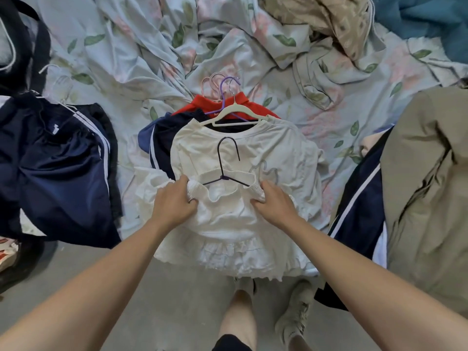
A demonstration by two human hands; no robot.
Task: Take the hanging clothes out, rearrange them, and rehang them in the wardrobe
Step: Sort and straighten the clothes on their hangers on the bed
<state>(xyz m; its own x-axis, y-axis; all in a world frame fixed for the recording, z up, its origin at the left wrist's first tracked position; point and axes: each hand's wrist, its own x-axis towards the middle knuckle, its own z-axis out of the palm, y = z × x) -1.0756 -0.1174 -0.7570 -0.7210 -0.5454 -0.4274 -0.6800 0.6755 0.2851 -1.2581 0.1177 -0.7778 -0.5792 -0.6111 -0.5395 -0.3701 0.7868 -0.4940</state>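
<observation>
Gripping white ruffled top (228, 219) | left hand (174, 201) | right hand (274, 205) | dark hanger (225, 168) inside

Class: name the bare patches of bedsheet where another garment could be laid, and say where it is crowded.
Free: the floral sheet between the navy shorts and the central pile, and between that pile and the khaki coat. Crowded: the middle, where both hands grip the white dress.

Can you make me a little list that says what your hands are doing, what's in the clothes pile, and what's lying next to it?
left hand: grip on the white frilly top, left shoulder
right hand: grip on its right shoulder
dark hanger: lying in the top's neckline
pile underneath: white shirt on a white hanger, red garment
left side: navy striped shorts
right side: khaki jacket
surface: floral bedsheet
</observation>
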